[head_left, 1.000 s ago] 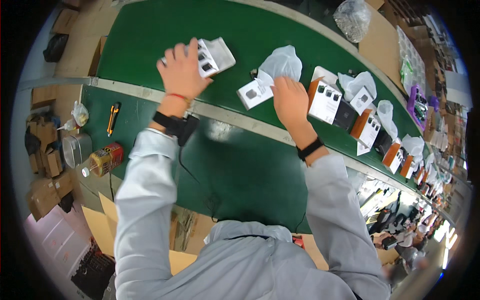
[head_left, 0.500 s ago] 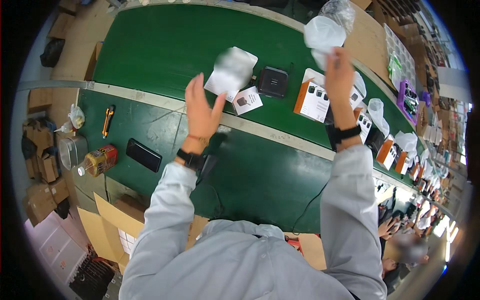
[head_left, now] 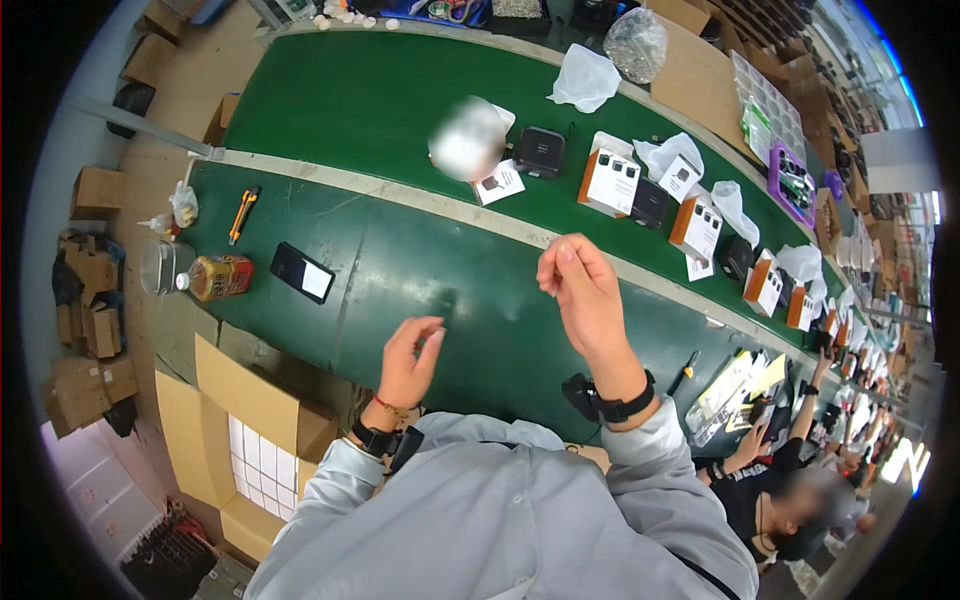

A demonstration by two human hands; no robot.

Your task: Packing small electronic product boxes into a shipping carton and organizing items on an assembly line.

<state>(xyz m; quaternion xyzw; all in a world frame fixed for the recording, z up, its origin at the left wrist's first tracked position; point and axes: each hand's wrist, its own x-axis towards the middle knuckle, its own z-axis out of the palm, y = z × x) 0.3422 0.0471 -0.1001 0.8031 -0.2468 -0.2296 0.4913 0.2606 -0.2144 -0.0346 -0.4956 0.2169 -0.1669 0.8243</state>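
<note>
Above the near green worktop (head_left: 480, 320), my left hand (head_left: 408, 362) is raised near my body, its fingers loosely bent with a gap to the thumb and nothing in it. My right hand (head_left: 583, 300) is higher and farther out, close to the belt's edge; its fingers curl in against the thumb, and I see nothing in them. Across on the green belt (head_left: 330, 100) lie a black square case (head_left: 540, 152), a printed white card (head_left: 499, 184) and a white box partly smeared by a blur. A crumpled white plastic bag (head_left: 585, 78) rests by the far edge.
White-and-orange boxes (head_left: 612, 182) with black cases and bags line the belt rightward. A phone (head_left: 302, 272), utility knife (head_left: 244, 214) and drink bottle (head_left: 215, 277) lie at left. An open carton (head_left: 245, 400) stands below. Another person (head_left: 770, 500) works at right.
Both hands have drawn back from the belt toward my body. My right hand has come away from the white plastic bag, which now lies at the far edge. The phone's screen is partly lit.
</note>
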